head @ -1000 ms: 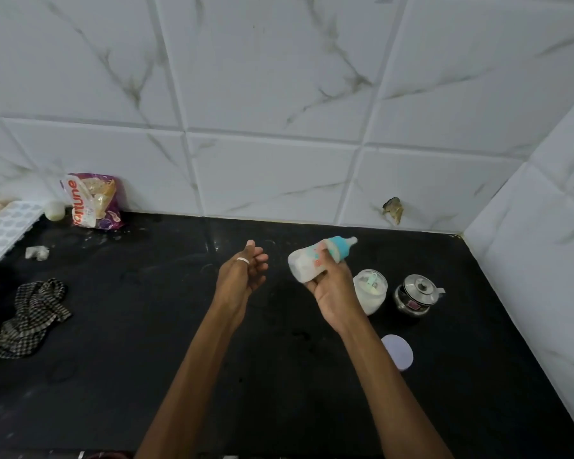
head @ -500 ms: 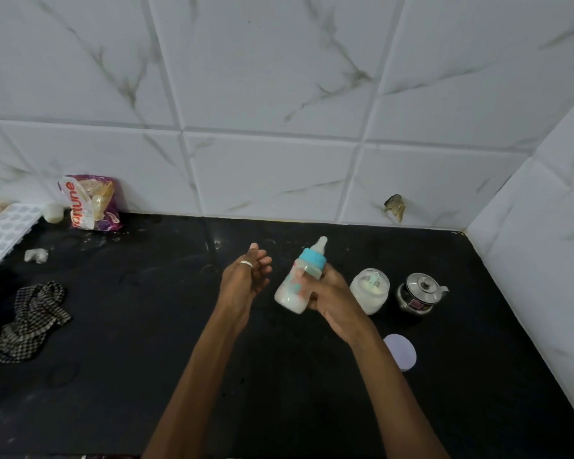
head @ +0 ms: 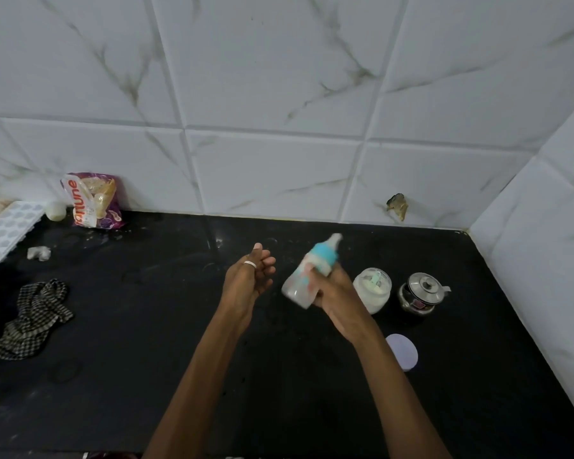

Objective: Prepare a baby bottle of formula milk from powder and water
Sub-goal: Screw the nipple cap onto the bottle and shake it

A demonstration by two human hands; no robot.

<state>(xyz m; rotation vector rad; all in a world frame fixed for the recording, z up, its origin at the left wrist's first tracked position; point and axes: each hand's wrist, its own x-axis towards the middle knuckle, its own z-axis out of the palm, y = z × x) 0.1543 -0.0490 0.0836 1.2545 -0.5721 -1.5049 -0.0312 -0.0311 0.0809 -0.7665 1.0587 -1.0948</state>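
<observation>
The fingers of my right hand (head: 332, 293) are curled round the lower body of the baby bottle (head: 304, 283), holding it in the air above the black surface (head: 146, 326), just left of the open powder jar (head: 373, 289). A second ago the bottle lay almost sideways in my grip with its blue collar pointing right. Half a second ago it had swung nearly upright, and now it leans with the teat up and to the right, smeared by its own motion. I read that as shaking, with the teat already on and milky liquid inside, so filling looks done and mixing is the step in hand. My left hand (head: 246, 283) has stayed where it was beside the bottle, not touching it, fingers loose and holding nothing. The jar's lid (head: 402, 356) lies flat on the surface nearer me, and the small steel pot (head: 418, 294) stands just right of the jar. What I judge is left: shake until no lumps show, then close the jar.
</observation>
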